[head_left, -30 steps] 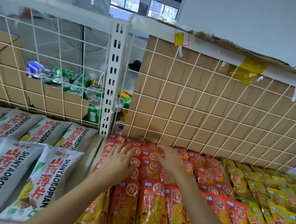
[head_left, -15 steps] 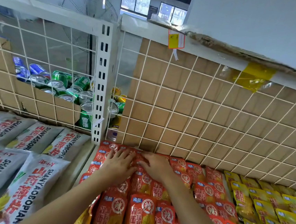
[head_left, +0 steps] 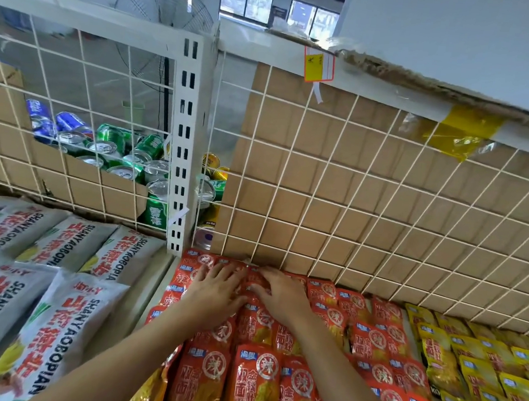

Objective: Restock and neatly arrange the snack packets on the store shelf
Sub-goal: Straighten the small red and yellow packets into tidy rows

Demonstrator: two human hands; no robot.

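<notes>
Red packets (head_left: 258, 384) fill the shelf up to the mesh (head_left: 354, 193), both hands on the back row
Packets lie flat, long axis front to back, tops toward the mesh; left hand (head_left: 216, 289) fingers spread, pressing down; right hand (head_left: 283, 294) fingers straight, close together, touching packets just beside it

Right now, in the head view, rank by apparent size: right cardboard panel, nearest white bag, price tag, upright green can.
right cardboard panel
nearest white bag, enlarged by closeness
price tag and upright green can look alike, unranked
</notes>
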